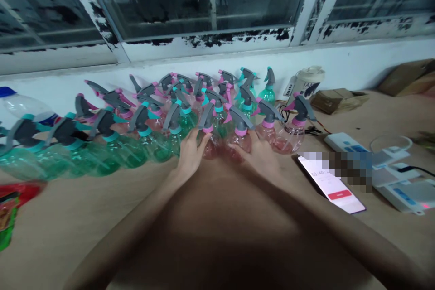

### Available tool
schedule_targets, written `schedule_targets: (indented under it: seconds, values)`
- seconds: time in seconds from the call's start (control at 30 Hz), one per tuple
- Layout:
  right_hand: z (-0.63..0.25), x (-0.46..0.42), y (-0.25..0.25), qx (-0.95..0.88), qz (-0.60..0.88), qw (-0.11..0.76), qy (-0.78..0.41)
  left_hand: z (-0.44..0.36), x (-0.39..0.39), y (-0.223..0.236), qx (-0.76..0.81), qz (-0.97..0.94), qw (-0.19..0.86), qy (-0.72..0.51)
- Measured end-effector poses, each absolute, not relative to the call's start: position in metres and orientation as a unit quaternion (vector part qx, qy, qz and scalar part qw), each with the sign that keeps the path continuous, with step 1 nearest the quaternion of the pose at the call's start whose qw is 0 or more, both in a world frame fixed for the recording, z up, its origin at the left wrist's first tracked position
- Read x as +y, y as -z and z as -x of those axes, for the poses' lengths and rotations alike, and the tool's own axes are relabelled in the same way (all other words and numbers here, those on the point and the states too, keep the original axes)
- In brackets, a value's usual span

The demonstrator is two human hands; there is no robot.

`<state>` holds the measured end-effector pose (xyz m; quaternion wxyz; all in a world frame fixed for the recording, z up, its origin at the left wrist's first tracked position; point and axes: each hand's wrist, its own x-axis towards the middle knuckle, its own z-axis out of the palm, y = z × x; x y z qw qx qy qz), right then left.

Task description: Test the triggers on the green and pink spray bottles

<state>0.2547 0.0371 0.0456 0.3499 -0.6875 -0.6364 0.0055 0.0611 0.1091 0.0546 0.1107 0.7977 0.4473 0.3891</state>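
My left hand [190, 152] is closed around a pink spray bottle [210, 145] with a grey and pink trigger head, upright at the front of the group. In my right hand [260, 154] is a second pink spray bottle [239, 142], also upright, its thumb side toward me. Both bottles appear to rest on the table, close beside each other. To the right of my right hand stand two more pink spray bottles [287, 140]. Left of my left hand runs a row of green spray bottles [131, 149] with turquoise collars.
More spray bottles crowd behind, up to the white wall below the windows. On the right are a lit phone [328, 179], white power strips [404, 190], a paper cup [306, 81] and brown cardboard [340, 99]. A clear bottle [27, 106] and red packet [23, 192] lie left.
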Motion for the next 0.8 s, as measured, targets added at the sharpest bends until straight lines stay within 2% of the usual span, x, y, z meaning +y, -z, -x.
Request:
schedule_targets:
  seconds: [0.23, 0.33, 0.53, 0.67, 0.8]
  values:
    - [-0.251, -0.029, -0.05, -0.664, 0.708, 0.237, 0.039, -0.035, 0.05, -0.064, 0.48, -0.79, 0.156, -0.35]
    - [-0.242, -0.051, -0.05, -0.664, 0.712, 0.214, 0.079, -0.026, 0.014, -0.068, 0.489, -0.794, 0.198, -0.302]
    - [-0.209, -0.075, -0.039, -0.697, 0.646, 0.28, 0.137, -0.032, -0.025, -0.073, 0.42, -0.801, 0.307, -0.295]
    - [-0.188, -0.085, -0.031, -0.726, 0.597, 0.328, 0.091, -0.037, -0.033, -0.079, 0.422, -0.797, 0.329, -0.281]
    - [-0.173, -0.094, -0.024, -0.775, 0.535, 0.336, 0.032, -0.036, -0.039, -0.086, 0.388, -0.808, 0.34, -0.284]
